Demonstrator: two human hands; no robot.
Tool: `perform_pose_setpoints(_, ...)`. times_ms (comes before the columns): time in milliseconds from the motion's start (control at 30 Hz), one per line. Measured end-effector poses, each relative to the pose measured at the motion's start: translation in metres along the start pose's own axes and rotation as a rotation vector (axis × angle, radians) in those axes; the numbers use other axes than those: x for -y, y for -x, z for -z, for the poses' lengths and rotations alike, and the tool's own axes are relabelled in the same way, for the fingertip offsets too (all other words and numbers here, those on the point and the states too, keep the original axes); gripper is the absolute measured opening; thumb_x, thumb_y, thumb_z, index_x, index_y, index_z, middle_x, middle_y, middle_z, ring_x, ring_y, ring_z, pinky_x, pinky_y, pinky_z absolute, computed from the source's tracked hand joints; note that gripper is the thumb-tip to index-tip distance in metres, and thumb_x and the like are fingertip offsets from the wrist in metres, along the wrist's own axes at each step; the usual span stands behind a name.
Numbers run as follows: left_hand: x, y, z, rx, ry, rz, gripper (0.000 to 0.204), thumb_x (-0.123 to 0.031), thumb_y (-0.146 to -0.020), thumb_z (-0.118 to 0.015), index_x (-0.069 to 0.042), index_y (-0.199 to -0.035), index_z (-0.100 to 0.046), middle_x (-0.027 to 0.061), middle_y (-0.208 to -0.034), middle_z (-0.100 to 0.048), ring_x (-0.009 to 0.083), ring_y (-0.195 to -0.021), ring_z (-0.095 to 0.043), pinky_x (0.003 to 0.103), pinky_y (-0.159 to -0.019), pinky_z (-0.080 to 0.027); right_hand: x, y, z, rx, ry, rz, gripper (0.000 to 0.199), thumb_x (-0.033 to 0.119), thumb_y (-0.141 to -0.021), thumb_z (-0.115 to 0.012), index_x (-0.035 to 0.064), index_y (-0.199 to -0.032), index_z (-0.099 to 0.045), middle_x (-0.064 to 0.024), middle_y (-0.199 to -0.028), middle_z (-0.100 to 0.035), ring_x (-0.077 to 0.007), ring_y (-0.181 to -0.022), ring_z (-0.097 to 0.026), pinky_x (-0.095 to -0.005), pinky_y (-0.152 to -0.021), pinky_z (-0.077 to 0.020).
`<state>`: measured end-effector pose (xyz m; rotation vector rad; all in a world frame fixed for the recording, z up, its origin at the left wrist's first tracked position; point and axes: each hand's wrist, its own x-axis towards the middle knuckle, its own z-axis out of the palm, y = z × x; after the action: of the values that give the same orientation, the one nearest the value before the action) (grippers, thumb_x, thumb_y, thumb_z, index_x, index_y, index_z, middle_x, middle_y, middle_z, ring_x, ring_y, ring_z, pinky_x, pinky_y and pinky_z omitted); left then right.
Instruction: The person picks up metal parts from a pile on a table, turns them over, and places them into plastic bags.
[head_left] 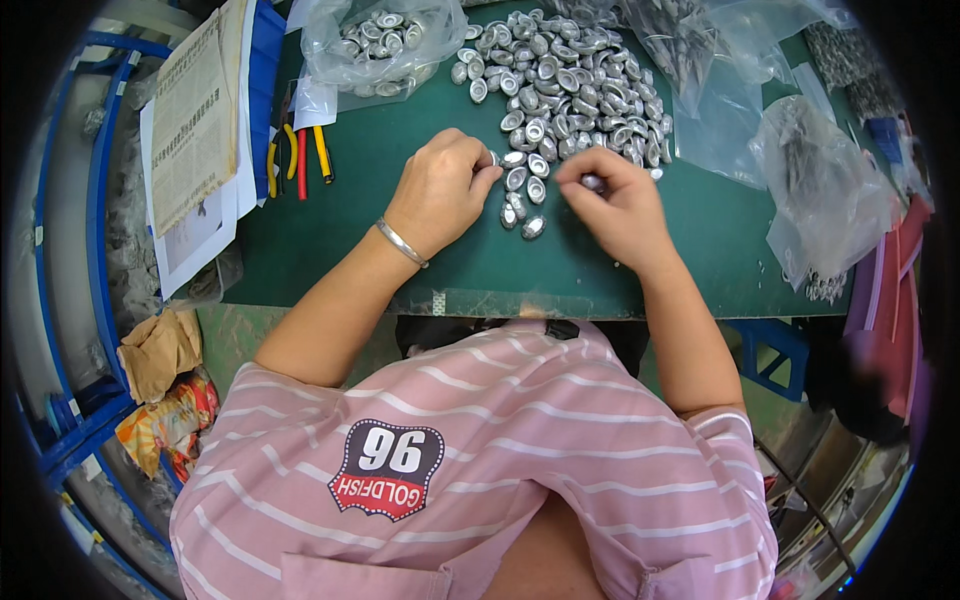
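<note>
Small silver oval metal pieces, several with a hollow side showing, lie in a big heap [575, 85] on the green tabletop [350, 240]. A short loose string of the same pieces [536, 190] trails from the heap toward me, between my hands. My left hand [440, 190], with a silver bangle at the wrist, is closed in a pinch left of that string; one silver piece [494, 158] shows at its fingertips. To the right, my right hand [625, 205] is curled closed around another silver oval piece [594, 183], partly hidden by the fingers.
A clear bag of silver pieces [385, 45] stands at the back left. Yellow-handled pliers [282, 165], a red stick [302, 165] and a yellow-black tool [323, 155] lie left, beside papers [195, 130]. Crumpled plastic bags [820, 185] cover the right side. The table's front edge [520, 305] is near my body.
</note>
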<state>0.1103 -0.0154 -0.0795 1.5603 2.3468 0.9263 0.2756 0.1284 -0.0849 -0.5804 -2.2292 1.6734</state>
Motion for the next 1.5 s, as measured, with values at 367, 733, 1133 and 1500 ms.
perform_pose_setpoints(367, 0.004, 0.012, 0.009, 0.342, 1.589, 0.586, 0.017, -0.012, -0.090, -0.062, 0.001, -0.100, -0.061, 0.0075, -0.087, -0.064, 0.0130, -0.078, -0.062, 0.025, -0.068, -0.051, -0.008, 0.000, 0.013, 0.165, -1.012, -0.294, 0.014, 0.010, -0.088, -0.061, 0.0014, -0.099, -0.061, -0.0031, -0.084, -0.059, -0.0105, -0.076, -0.053, -0.0238, -0.061, -0.0428)
perform_pose_setpoints(733, -0.007, -0.006, 0.002, 0.121, 0.601, 0.210, 0.014, -0.009, -0.078, -0.071, -0.001, -0.080, -0.060, 0.0064, -0.075, -0.057, 0.0148, -0.063, -0.057, 0.029, -0.055, -0.047, 0.008, -0.001, -0.019, -0.119, 0.349, 0.048, 0.017, 0.012, -0.078, -0.071, -0.0016, -0.085, -0.066, -0.0153, -0.080, -0.064, -0.0282, -0.075, -0.063, -0.0349, -0.068, -0.0503)
perform_pose_setpoints(1133, 0.002, 0.002, -0.008, 0.115, 0.588, 0.177, 0.013, -0.007, -0.079, -0.070, -0.001, -0.088, -0.063, 0.0062, -0.080, -0.062, 0.0158, -0.068, -0.057, 0.030, -0.061, -0.047, 0.002, 0.004, 0.003, 0.068, -0.220, -0.135, 0.006, 0.004, -0.082, -0.063, 0.0009, -0.088, -0.062, -0.0085, -0.080, -0.063, -0.0144, -0.067, -0.057, -0.0282, -0.053, -0.0438)
perform_pose_setpoints(1500, 0.014, 0.014, 0.009, 0.266, 1.187, 0.474, 0.021, -0.011, -0.079, -0.068, -0.001, -0.097, -0.063, 0.0013, -0.080, -0.058, 0.0103, -0.067, -0.053, 0.023, -0.057, -0.043, 0.018, 0.019, -0.014, 0.145, 0.362, 0.106, 0.026, 0.007, -0.069, -0.077, 0.0017, -0.086, -0.058, -0.0127, -0.083, -0.054, -0.0315, -0.075, -0.058, -0.0372, -0.064, -0.0482)
